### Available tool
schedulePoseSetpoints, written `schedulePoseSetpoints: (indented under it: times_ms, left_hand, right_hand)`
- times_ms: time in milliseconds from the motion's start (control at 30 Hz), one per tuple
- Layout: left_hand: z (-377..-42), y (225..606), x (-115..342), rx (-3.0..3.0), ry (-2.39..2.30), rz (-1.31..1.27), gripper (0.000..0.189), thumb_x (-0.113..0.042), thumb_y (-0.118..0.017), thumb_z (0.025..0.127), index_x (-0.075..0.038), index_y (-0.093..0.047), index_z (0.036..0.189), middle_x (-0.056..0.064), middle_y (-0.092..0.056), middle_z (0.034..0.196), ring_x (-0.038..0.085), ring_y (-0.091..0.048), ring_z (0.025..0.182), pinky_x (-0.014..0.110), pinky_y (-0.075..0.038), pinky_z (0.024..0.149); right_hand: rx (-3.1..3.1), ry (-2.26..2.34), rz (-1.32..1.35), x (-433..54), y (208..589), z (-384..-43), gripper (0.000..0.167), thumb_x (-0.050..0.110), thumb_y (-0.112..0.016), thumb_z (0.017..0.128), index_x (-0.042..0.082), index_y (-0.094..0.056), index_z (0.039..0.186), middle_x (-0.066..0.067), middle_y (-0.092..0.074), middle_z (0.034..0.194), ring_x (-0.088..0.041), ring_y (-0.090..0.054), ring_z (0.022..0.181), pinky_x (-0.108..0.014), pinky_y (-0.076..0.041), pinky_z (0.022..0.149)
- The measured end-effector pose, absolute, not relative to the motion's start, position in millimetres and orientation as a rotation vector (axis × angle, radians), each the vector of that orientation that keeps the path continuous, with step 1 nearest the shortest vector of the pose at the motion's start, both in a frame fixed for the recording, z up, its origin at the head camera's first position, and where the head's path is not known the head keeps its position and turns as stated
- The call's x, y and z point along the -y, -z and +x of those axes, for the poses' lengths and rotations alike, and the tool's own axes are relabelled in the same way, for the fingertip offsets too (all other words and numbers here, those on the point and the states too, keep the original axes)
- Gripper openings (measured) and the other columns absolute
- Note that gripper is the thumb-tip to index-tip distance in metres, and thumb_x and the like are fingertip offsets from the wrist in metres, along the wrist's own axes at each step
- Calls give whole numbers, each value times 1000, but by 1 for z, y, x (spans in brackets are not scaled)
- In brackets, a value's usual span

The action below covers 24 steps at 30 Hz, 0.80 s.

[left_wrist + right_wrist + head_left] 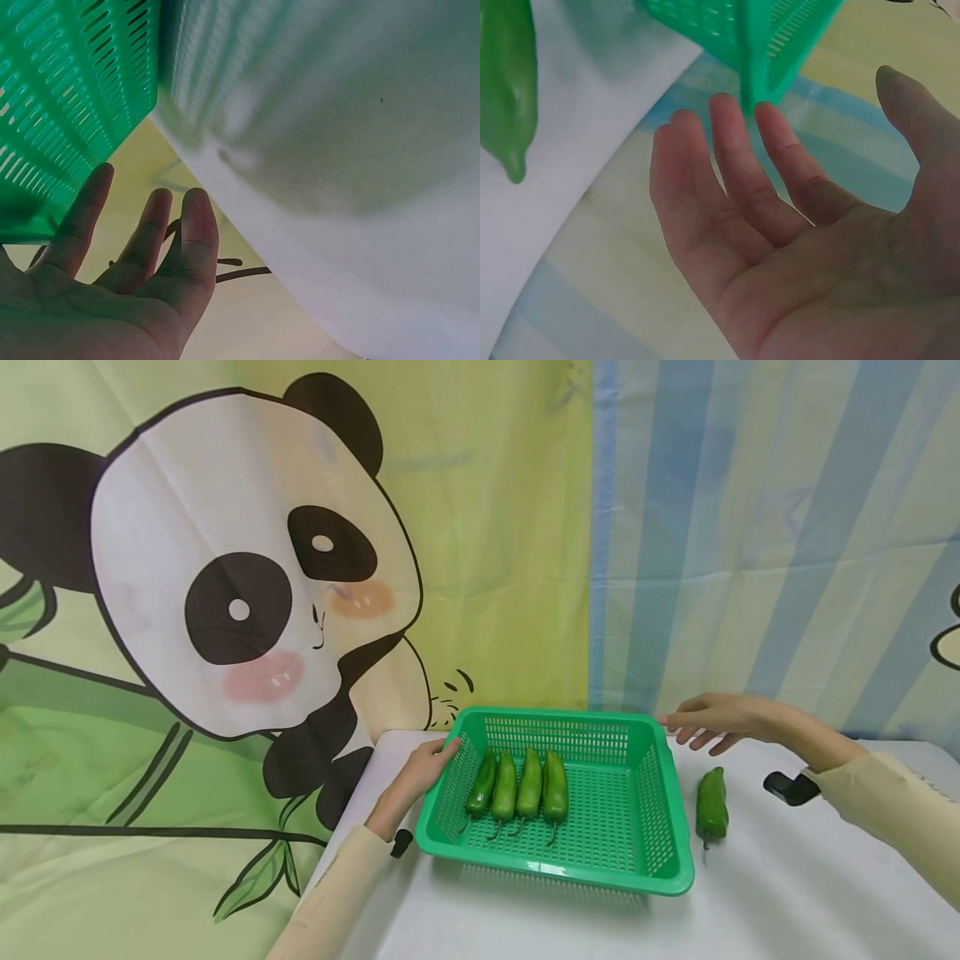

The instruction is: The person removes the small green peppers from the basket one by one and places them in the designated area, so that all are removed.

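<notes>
A green plastic basket [555, 870] with slotted walls stands on the white table. Several long green peppers [529, 783] lie side by side in its left half, stems toward the front. At the basket's left rim is my left hand [422, 768], its fingers spread and fairly straight along the outer wall in the left wrist view; its thumb is hidden there. My right hand [723, 717] hovers by the back right corner with loosely bent fingers and an empty palm. Below it, one more green pepper [711, 806] lies on the table, right of the basket.
The white table [787, 877] reaches back to a hanging cloth backdrop. A panda [247, 560] is printed on its left part, and blue stripes [675, 527] run down its right part. Black wrist straps [792, 787] show at both sleeves.
</notes>
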State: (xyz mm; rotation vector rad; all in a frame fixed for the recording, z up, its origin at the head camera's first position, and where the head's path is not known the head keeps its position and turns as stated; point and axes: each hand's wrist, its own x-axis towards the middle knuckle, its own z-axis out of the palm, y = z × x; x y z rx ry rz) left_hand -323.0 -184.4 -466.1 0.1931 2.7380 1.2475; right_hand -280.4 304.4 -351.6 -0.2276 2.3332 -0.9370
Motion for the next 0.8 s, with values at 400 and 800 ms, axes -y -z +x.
schedulePoseSetpoints:
  times_ms: [400,800]
  left_hand:
    - [-322,464,184,-2731,-1263,195,56,-55,-45,103,-13,-64,134,7,-71,96,14,-65,74,28,-53,65]
    - [-323,467,184,-2713,-1273,187,56,-53,-45,104,-10,-62,136,8,-71,92,14,-67,70,28,-55,62]
  right_hand:
    - [-2333,933,-293,-272,329,-282,74,54,-50,102,-5,-43,146,-20,-60,132,-29,-64,118,-44,-57,93]
    - [-2311,902,-332,-220,334,-284,65,52,-56,100,1,-50,141,-18,-62,130,-27,-66,110,-45,-57,92]
